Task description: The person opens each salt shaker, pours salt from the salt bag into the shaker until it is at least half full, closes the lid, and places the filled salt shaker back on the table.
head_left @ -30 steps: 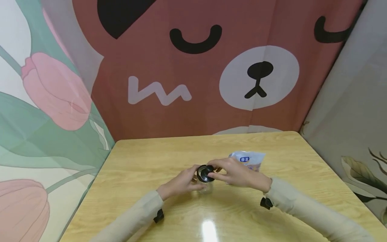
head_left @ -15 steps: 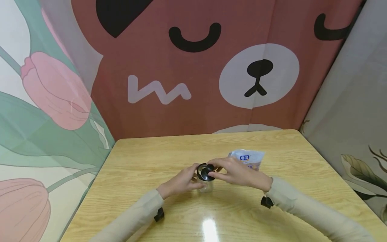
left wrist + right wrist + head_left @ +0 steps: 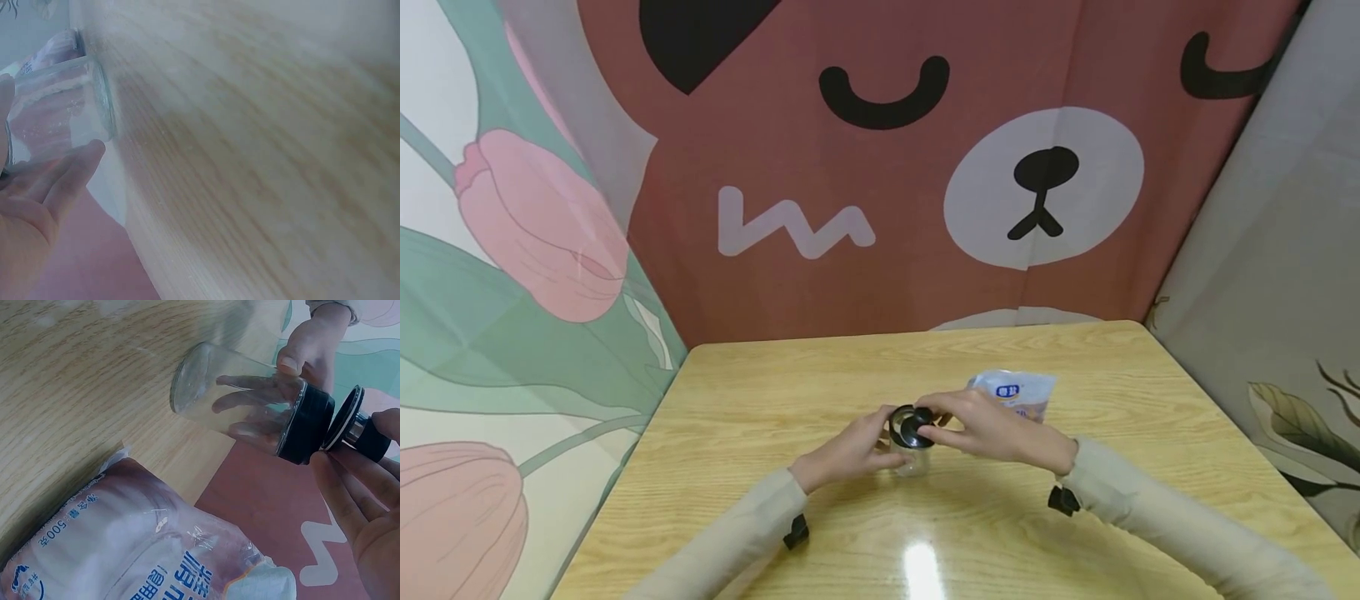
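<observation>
Going left to right, we are counting one left grip point(image 3: 850, 452), one glass jar point(image 3: 231, 394) with one black collar point(image 3: 306, 425), one black lid point(image 3: 369, 437), one right grip point(image 3: 988, 427) and one printed packet point(image 3: 144, 531), with one wood-grained surface point(image 3: 760, 383) carrying the scene. Against the earliest head frame, we are noticing hardly any change: both grips are keeping their places at the jar and lid, and the packet is sitting only marginally higher in view. At left, we are seeing the left grip clasping the jar, its fingers showing through the glass; whether the jar's base is touching the surface, we are finding unclear. Next, the lid is tilting away from the collar at the jar's top. The right grip is pinching this lid between thumb and fingers. Behind that grip, we are seeing the packet, partly hidden.
</observation>
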Demonstrator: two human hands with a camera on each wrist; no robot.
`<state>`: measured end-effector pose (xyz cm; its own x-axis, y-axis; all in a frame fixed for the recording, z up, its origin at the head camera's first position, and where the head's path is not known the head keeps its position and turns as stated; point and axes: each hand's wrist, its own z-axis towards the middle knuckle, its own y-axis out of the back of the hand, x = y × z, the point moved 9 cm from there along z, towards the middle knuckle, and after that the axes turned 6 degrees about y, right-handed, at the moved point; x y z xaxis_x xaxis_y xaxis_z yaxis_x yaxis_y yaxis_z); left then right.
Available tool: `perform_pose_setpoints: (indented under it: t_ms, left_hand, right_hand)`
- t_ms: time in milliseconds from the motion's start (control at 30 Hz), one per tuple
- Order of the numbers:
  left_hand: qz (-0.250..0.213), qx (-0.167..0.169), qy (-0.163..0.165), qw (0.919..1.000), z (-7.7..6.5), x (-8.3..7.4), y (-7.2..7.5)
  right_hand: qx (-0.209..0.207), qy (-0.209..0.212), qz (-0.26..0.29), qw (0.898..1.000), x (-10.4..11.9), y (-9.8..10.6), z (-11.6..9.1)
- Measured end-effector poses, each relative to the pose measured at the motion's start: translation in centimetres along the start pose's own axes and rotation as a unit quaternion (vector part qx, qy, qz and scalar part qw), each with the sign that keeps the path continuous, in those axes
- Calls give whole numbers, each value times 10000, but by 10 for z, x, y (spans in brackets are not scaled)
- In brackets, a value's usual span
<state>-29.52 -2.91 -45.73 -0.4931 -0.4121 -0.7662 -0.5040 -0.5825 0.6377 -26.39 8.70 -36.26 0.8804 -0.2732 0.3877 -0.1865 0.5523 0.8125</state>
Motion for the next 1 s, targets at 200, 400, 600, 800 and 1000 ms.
perform_pose_setpoints:
  t_ms: [200,400,600,800,1000]
  left_hand:
    - [-14,19,73,10000,-1,2,-1]
    - [-22,-11,80,10000,-1,3,0]
    - [-102,-7,69,9999,-1,3,-1]
    - [-74,1,68,9999,-1,3,-2]
    - [-8,63,75,10000,0,2,-1]
  right_hand:
    - [26,48,-41,10000,1,0,-1]
    - [55,31,-63,10000,2,0,-1]
    - [51,-11,-87,9999,2,0,-4]
    - [12,62,-87,9999,3,1,-4]
    - [-7,99,-57,9999,4,2,-4]
